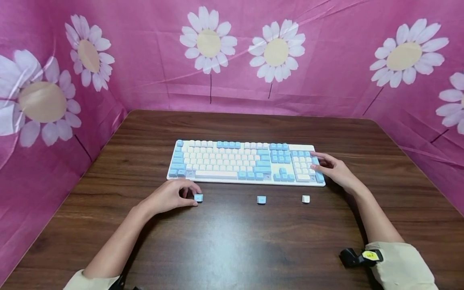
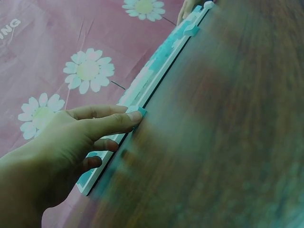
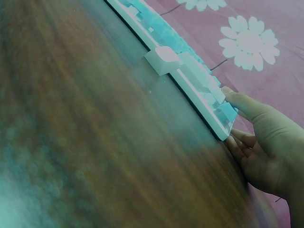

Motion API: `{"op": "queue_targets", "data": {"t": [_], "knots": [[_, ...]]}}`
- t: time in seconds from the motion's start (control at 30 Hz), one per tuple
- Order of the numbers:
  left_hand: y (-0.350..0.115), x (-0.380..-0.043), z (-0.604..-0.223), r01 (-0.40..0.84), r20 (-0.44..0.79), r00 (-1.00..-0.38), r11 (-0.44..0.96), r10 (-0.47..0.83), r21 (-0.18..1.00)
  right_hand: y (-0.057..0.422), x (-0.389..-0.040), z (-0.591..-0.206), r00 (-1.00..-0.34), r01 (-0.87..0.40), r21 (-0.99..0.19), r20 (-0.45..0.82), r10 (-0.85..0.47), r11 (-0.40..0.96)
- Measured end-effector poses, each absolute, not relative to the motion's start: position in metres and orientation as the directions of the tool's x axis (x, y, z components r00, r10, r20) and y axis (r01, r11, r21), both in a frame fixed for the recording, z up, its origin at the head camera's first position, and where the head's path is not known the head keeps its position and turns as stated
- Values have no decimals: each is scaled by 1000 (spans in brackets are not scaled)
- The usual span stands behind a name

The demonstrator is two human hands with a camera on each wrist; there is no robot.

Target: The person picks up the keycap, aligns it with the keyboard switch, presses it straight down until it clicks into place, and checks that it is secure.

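A white and light-blue keyboard [image 1: 217,161] lies on the wooden table. Just in front of its left end, my left hand [image 1: 170,197] pinches a light-blue keycap [image 1: 198,197] between thumb and forefinger; the left wrist view shows the thumb [image 2: 128,121] partly covering it. My right hand [image 1: 335,171] grips the keyboard's right end, thumb [image 3: 242,102] on top and the other fingers curled by the side edge. In front of the keyboard sit another light-blue keycap [image 1: 261,199] and a white keycap [image 1: 306,199]. Several bare spots show in its bottom row.
The brown table [image 1: 232,241] extends around the keyboard. A pink cloth [image 1: 145,60] with printed white flowers hangs behind and at both sides. A black strap device [image 1: 359,257] sits on the right sleeve.
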State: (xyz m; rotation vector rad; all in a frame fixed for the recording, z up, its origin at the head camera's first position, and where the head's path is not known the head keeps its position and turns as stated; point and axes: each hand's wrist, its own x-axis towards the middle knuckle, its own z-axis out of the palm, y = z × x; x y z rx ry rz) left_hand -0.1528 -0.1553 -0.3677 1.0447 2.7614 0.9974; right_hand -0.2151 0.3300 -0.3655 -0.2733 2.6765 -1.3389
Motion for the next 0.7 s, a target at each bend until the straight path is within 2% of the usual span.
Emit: {"op": "queue_targets", "data": {"t": [0.37, 0.7], "knots": [[-155, -151, -366, 569, 173, -785, 581, 595, 582, 313, -201, -345, -978, -89, -795, -44, -204, 600], [-155, -150, -365, 564, 207, -799, 586, 564, 581, 314, -200, -346, -978, -96, -789, -38, -203, 608]]}}
